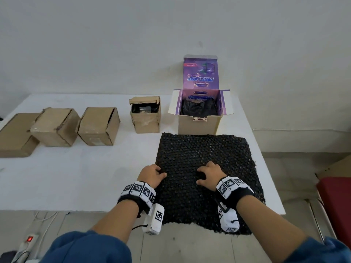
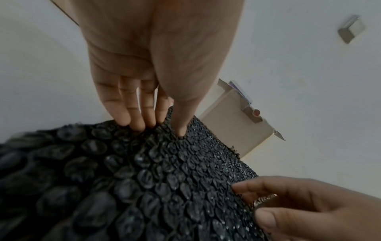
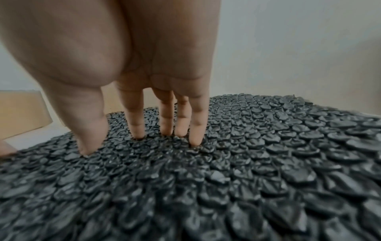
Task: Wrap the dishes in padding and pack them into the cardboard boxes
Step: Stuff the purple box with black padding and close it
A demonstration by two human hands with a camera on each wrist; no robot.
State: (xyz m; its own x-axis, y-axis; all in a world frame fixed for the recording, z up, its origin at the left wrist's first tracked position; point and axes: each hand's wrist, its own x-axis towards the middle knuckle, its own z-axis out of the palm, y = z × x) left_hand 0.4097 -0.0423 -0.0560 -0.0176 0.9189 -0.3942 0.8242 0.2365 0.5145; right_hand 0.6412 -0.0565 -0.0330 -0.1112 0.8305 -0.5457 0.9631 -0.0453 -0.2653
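A black bubble-wrap sheet (image 1: 205, 149) lies flat on the right part of the white table (image 1: 76, 177), its near end hanging over the front edge. My left hand (image 1: 161, 171) touches the sheet's left edge, fingers straight and thumb on top (image 2: 156, 128). My right hand (image 1: 199, 175) presses its straight fingertips down on the sheet's middle (image 3: 140, 146). Behind the sheet stands an open cardboard box with purple printed flaps (image 1: 199, 122), black padding inside it. No bare dish is in view.
A small open box (image 1: 145, 120) holding something wrapped in black stands left of the purple one. Two closed cardboard boxes (image 1: 57, 128) (image 1: 98, 128) and a flat one (image 1: 15, 135) line the table's left. A power strip (image 1: 28, 242) lies on the floor.
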